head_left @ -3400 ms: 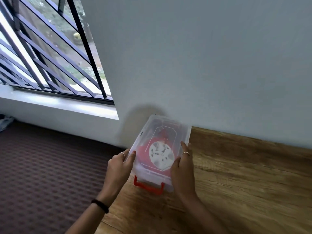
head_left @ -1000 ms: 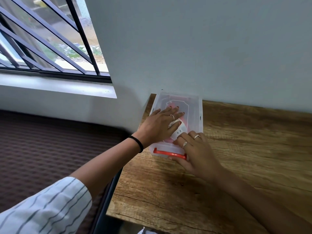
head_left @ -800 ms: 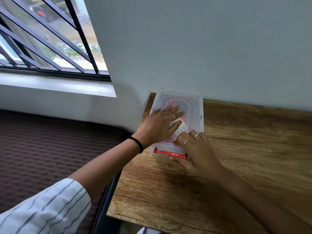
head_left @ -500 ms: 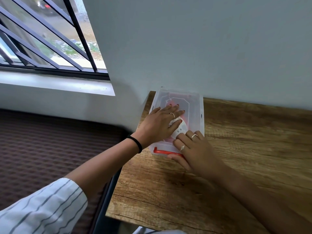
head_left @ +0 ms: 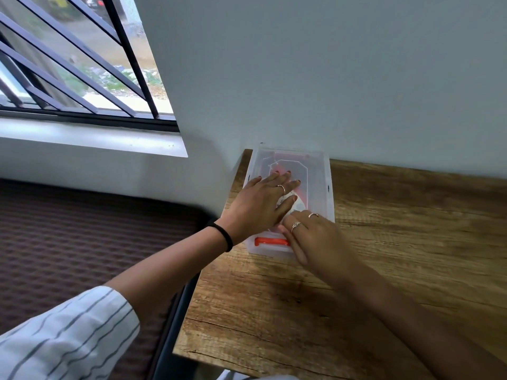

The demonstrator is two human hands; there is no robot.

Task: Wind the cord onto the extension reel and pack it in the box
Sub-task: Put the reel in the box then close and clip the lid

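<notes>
box (head_left: 319, 171): clear, lid on, far left corner of tabletop (head_left: 384, 242), touching the wall | reel (head_left: 300, 187): red, inside | left hand (head_left: 260, 207): spread flat on lid | right hand (head_left: 315, 239): fingers flat at lid's 5 o'clock corner, beside red latch (head_left: 269, 241)

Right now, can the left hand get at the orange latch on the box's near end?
Probably yes. The left hand lies flat on the lid, and the latch's left part is exposed; only the right hand covers its right end.
</notes>
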